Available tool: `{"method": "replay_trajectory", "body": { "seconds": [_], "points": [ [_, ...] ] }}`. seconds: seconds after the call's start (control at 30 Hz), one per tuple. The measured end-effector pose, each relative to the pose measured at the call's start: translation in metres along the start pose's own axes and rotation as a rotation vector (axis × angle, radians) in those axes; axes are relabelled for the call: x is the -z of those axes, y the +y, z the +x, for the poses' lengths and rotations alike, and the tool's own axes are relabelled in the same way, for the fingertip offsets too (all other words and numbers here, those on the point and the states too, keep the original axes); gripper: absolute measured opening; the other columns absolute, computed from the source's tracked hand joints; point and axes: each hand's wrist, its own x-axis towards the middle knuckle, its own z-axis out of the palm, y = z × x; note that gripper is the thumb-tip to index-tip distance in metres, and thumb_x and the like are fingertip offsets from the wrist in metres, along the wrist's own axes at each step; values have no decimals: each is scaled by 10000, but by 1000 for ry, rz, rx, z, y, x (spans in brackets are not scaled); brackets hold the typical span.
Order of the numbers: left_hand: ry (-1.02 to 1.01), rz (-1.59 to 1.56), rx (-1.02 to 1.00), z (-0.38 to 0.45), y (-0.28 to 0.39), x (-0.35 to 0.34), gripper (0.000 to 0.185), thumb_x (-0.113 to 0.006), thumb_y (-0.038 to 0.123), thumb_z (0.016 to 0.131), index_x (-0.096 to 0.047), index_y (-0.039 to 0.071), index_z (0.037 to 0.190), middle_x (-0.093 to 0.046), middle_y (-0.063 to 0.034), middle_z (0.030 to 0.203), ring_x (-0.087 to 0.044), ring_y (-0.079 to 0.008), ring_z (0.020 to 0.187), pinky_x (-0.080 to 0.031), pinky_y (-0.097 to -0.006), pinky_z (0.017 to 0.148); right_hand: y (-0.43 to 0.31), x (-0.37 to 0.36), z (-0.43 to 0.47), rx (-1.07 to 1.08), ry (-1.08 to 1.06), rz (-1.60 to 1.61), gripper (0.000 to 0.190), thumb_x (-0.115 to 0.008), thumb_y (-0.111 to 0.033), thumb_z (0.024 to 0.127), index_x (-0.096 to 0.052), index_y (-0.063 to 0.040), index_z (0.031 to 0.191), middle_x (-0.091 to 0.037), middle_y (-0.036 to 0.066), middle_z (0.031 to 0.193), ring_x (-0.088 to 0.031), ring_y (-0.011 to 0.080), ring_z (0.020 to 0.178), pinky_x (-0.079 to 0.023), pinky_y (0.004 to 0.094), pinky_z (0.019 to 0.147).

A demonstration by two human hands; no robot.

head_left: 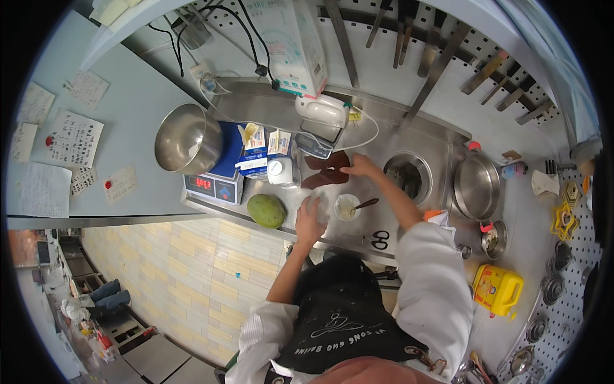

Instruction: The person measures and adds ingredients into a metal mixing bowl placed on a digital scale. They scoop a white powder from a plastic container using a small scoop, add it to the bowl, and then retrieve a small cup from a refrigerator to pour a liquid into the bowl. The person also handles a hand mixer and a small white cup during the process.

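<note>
My right hand (360, 166) reaches over the steel counter, its fingertips at the right edge of a dark brown, flat, pliable-looking piece (331, 176); whether they grip it cannot be told. Near the counter's front edge, my left hand (310, 222) has its fingers apart and holds nothing. A green mango (266, 210) lies to its left. Between and right of my hands stands a small clear cup (346, 207) of pale contents with a brown-handled spoon (367, 203) in it. Black-handled scissors (380, 239) lie nearer to me.
Opened cartons (254, 163) and a white-capped bottle (283, 172) stand beside a digital scale (214, 188) and a steel bowl (188, 139). Behind are a hand mixer (322, 111) and a small scale (313, 145). A round sink drain (407, 177) and steel pan (477, 187) are at right. A person stands far left.
</note>
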Motion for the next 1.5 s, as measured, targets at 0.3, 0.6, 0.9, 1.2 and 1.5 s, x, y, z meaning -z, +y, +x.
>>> {"method": "replay_trajectory", "body": {
  "seconds": [0.3, 0.6, 0.9, 1.2, 1.5],
  "points": [
    [135, -48, 99, -44, 3, 45, 924, -879, 146, 636, -461, 183, 1459, -378, -127, 1498, -430, -395, 1321, -473, -474, 1033, 34, 31, -1, -376, 138, 792, 417, -833, -297, 776, -711, 86, 887, -702, 121, 810, -692, 238, 635, -541, 354, 488],
    [121, -110, -35, -26, 16, 44, 902, -880, 109, 632, -481, 150, 1439, -395, -170, 1472, -451, -401, 1322, -443, -458, 1072, 156, 126, -35, -384, 503, 944, 285, -696, -103, 902, -669, -52, 1181, -686, 25, 1032, -649, 124, 921, -543, 291, 776],
    [79, -101, -78, -8, 4, 49, 885, -870, 137, 643, -485, 174, 1440, -369, -163, 1494, -436, -398, 1333, -481, -463, 1025, 95, -17, -198, 31, 800, 827, 313, -707, -8, 867, -579, -35, 1151, -641, 54, 1102, -616, 101, 963, -529, 251, 798],
    [-124, -35, -120, 64, 8, 20, 913, -898, 167, 610, -508, 258, 1431, -383, -175, 1481, -465, -411, 1316, -480, -459, 1041, 31, -97, -205, -21, 198, 666, 822, -854, -91, 729, -408, -70, 1420, -515, 93, 1327, -557, 224, 1165, -542, 317, 834],
    [-371, 6, -296, 154, 11, -28, 871, -842, 60, 643, -529, 269, 1428, -436, -174, 1481, -462, -385, 1342, -463, -439, 1071, 9, -119, -166, 157, 330, 628, 926, -911, -151, 603, -461, -24, 1402, -533, 154, 1353, -527, 302, 1242, -420, 419, 1052]
  ]
}}
